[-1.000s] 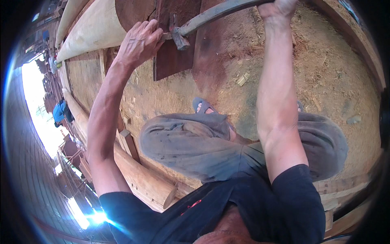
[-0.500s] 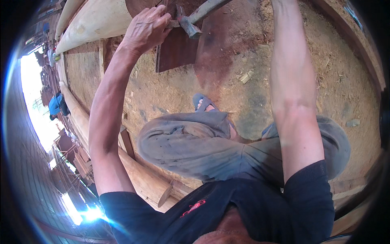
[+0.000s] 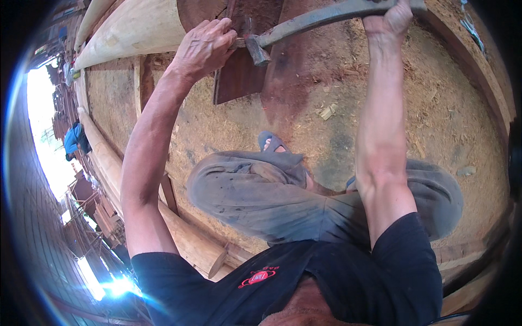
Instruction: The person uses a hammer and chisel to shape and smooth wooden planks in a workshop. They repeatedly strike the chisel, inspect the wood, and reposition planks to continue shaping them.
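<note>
My right hand (image 3: 398, 17) is closed round the far end of a hammer's (image 3: 321, 18) long, slightly curved wooden handle. The metal hammer head (image 3: 257, 51) is at the left end, right beside my left hand (image 3: 209, 44). My left fingers are curled closed, and a short light stub (image 3: 239, 43) shows between them and the hammer head. What that stub belongs to is hidden by the hand. Under and behind the hammer head stands a dark reddish-brown board (image 3: 238, 87), next to the round cut end of a log (image 3: 198, 12).
A pale peeled log (image 3: 136, 32) runs off to the upper left. More logs (image 3: 190, 242) lie along my left side. Wood chips (image 3: 328, 112) and sawdust cover the ground by my sandalled foot (image 3: 273, 142). A person in blue (image 3: 75, 139) is far off at the left.
My right hand has come down into view with the handle, which now lies flatter across the picture. The hammer head remains beside my left hand, both slightly lower in the picture.
</note>
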